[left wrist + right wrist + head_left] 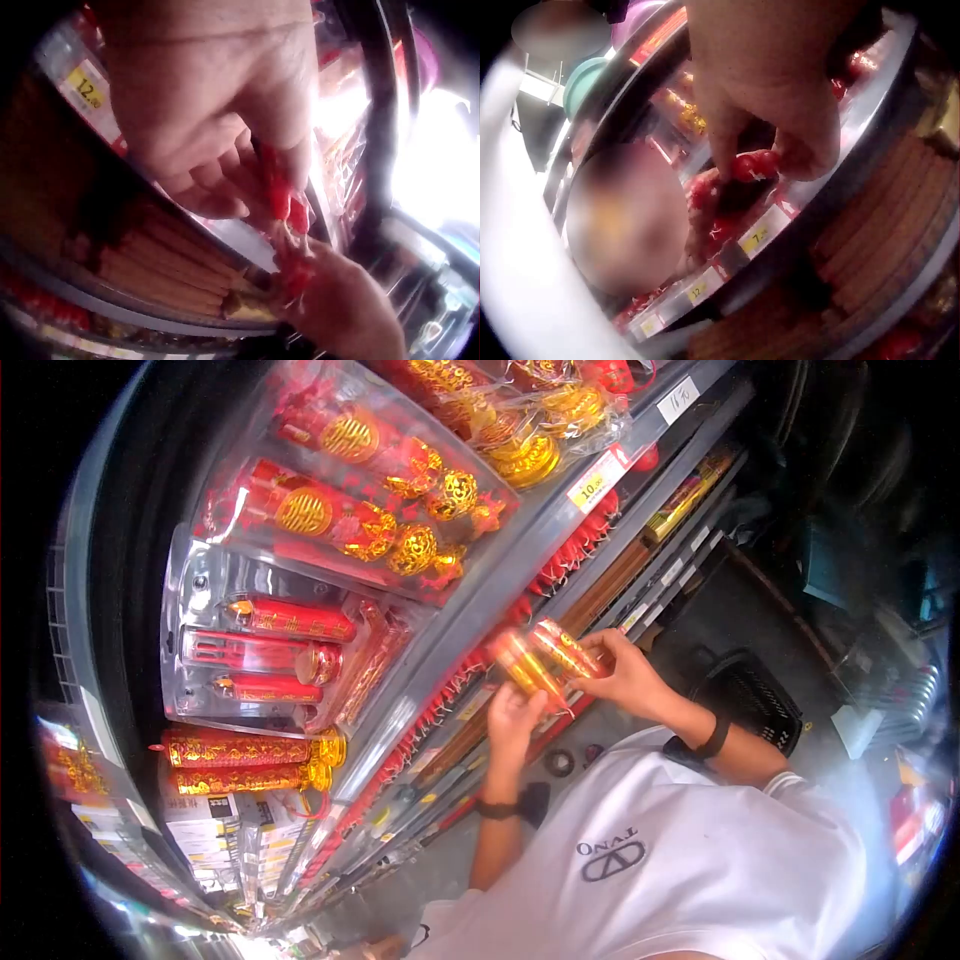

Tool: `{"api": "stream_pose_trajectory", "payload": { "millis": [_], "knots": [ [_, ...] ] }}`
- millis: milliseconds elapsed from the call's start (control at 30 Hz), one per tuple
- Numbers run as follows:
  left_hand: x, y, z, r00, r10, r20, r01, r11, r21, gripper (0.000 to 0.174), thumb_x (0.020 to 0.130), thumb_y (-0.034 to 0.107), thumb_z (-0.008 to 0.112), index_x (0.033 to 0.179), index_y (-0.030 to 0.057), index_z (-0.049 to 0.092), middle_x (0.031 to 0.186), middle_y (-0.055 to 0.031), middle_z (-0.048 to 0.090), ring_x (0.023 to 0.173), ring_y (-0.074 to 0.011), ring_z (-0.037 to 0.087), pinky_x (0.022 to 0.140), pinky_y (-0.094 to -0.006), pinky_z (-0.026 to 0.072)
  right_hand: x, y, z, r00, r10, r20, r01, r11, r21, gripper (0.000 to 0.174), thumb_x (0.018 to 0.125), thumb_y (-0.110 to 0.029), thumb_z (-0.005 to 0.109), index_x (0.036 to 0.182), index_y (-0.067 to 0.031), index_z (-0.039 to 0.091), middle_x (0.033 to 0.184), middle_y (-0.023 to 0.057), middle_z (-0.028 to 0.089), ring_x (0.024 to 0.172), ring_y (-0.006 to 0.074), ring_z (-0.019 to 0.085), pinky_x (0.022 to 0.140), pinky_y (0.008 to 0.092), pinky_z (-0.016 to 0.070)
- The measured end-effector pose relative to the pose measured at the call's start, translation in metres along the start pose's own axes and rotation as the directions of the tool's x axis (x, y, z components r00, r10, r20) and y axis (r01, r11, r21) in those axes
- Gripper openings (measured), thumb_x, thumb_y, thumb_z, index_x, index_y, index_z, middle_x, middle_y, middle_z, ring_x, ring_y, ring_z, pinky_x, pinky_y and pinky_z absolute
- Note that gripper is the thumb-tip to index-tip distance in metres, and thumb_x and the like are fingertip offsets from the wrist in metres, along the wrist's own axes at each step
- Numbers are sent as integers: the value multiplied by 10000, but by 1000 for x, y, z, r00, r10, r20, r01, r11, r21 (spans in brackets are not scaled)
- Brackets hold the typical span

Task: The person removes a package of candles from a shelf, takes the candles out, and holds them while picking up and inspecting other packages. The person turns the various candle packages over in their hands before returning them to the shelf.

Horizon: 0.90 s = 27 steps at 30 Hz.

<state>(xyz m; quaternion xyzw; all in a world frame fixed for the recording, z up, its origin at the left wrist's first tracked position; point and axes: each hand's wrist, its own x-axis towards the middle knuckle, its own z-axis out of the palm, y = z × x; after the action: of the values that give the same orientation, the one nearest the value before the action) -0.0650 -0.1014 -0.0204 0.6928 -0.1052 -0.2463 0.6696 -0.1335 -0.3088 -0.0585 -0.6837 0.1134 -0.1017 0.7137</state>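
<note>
My left hand (513, 722) grips a pair of red candles with gold print (524, 663), blurred in the head view. Red ends with pale wicks (280, 201) stick out past the thumb in the left wrist view. Beside it, my right hand (630, 678) pinches a second pair of red-and-gold candles (566, 648) between thumb and fingers. Two round red ends with short wicks (744, 166) show under that hand in the right wrist view. Both pairs are held close together, in front of the shelf edge.
Clear packs of red candles (290, 618) lie on the upper shelf, near larger boxed candles (300, 510). Two loose ornate candles (240, 748) lie beside them. Price tags (597, 478) line the shelf edge. Brown sticks (165, 277) fill a lower shelf. A black basket (750, 695) stands to the right.
</note>
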Motion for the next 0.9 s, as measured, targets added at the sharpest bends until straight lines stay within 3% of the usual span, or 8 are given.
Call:
{"api": "stream_pose_trajectory", "payload": {
  "millis": [167,300,533,633,733,833,867,900],
  "knots": [
    [14,33,10,996,-81,-29,68,951,-302,264,1036,231,588,1202,26,592,996,-68,709,769,-120,691,659,-253,571,8,-3,-19,997,-26,68,29,999,-40,536,739,-192,884,1155,0,603,1073,107,581,942,190,601,829,311,502],
    [36,24,0,940,-292,-178,91,715,-693,259,1031,296,599,1119,55,629,1015,-63,712,740,-106,686,642,-223,586,12,7,-27,994,-47,95,52,997,-50,502,758,-171,881,1148,3,617,1047,59,631,935,117,605,825,273,508],
    [29,32,18,959,-179,-221,-51,656,-753,288,1014,82,588,1267,-53,559,1326,-215,600,1278,-260,574,1065,-314,539,9,7,-30,994,-18,110,24,998,-51,466,773,-169,862,1143,9,642,998,52,673,916,106,627,828,263,519],
    [24,28,9,973,-132,-188,-54,666,-744,313,1020,59,558,1304,-69,525,1403,-248,535,1334,-276,530,1117,-370,493,6,12,-25,997,16,78,-19,999,31,510,725,-256,875,1090,33,666,1027,158,633,963,250,635,859,346,513],
    [13,37,4,986,-48,-157,-51,822,-567,369,1016,88,578,1341,-60,484,1415,-237,531,1292,-280,571,1064,-365,514,2,11,-23,996,58,65,-60,998,28,509,736,-267,873,1084,41,666,1012,140,657,933,216,643,845,329,516],
    [-2,51,12,955,-4,-295,-20,997,-79,346,1004,126,610,1303,-30,529,1417,-227,535,1224,-276,621,1005,-352,526,-2,11,-19,991,112,67,-118,989,90,502,745,-268,872,1084,42,668,990,117,682,904,180,649,829,308,520],
    [-5,52,14,929,61,-366,-46,998,50,286,986,151,646,1227,5,602,1382,-196,568,1097,-236,673,929,-359,538,-4,10,-16,992,115,58,-121,987,105,501,747,-267,870,1086,42,668,990,114,685,899,173,650,826,302,520],
    [-6,48,9,897,194,-397,-67,948,311,291,960,151,673,1204,3,614,1348,-192,587,1135,-265,644,968,-384,509,-4,10,-14,992,117,47,-122,985,120,500,749,-266,869,1087,42,668,991,111,689,895,166,651,823,297,520]
  ]
}}
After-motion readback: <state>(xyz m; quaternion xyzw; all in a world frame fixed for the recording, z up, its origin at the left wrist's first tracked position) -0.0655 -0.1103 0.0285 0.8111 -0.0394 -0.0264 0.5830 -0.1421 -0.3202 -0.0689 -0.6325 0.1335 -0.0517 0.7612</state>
